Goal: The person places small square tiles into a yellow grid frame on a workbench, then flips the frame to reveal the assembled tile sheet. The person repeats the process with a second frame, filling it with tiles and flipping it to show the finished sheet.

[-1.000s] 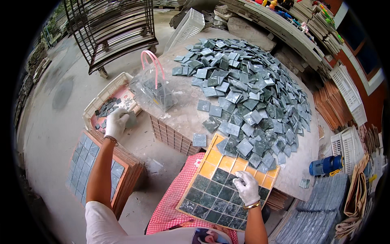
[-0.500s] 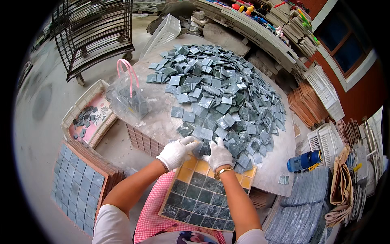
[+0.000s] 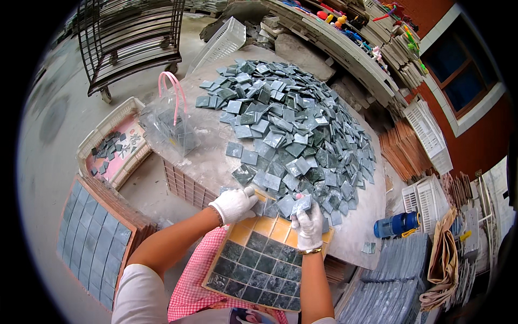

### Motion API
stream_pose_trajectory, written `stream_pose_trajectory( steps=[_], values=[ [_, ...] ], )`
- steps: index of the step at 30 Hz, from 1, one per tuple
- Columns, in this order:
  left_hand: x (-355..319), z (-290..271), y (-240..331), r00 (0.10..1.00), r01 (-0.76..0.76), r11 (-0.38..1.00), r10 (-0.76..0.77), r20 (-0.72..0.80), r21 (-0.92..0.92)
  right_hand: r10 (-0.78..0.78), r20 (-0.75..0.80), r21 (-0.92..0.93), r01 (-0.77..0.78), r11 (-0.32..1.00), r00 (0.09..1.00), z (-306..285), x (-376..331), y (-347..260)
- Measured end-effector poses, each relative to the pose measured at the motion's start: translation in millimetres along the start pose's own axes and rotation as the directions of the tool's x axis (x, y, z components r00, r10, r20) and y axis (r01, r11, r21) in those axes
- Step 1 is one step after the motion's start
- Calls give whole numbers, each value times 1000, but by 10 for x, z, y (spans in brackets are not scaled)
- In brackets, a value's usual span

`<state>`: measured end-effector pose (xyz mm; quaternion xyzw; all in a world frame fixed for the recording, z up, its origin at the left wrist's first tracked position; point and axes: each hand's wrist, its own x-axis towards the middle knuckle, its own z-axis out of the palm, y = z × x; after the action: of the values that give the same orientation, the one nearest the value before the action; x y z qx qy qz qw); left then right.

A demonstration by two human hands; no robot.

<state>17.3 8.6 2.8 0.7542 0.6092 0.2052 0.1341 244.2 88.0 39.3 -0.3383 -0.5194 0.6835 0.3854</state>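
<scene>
While the right hand pinches a grey tile by the yellow grid tray's far edge and the left hand curls near the pile, grip unclear, I'd square that tile to an open cell, clear of the desk clutter.

We see a pale, dusty table bearing a broad heap of square grey-green tiles. A pink-handled clear plastic bag sits near its left end, a lone tile near its right edge; we cannot tell whether the yellow grid tray touches the table.
</scene>
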Motion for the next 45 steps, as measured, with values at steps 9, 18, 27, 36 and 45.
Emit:
stream_pose_trajectory(
  steps=[9,18,27,36,45],
  values=[
    [-488,-21,-24,987,17,920,48,156,-391,44,63,-82,-39,996,997,-173,-604,393],
    [-1051,-61,260,987,61,951,-12,162,-304,137,56,-594,-77,801,989,-76,-754,211],
    [-862,176,585,909,398,890,-415,-32,-224,83,97,-611,-6,791,992,27,-749,211],
    [-698,125,230,946,322,875,-311,90,-361,-73,287,-865,291,409,955,330,-477,191],
    [-669,-16,208,931,263,894,-334,-147,-363,-114,309,-920,327,216,944,437,-136,457]
  ],
)
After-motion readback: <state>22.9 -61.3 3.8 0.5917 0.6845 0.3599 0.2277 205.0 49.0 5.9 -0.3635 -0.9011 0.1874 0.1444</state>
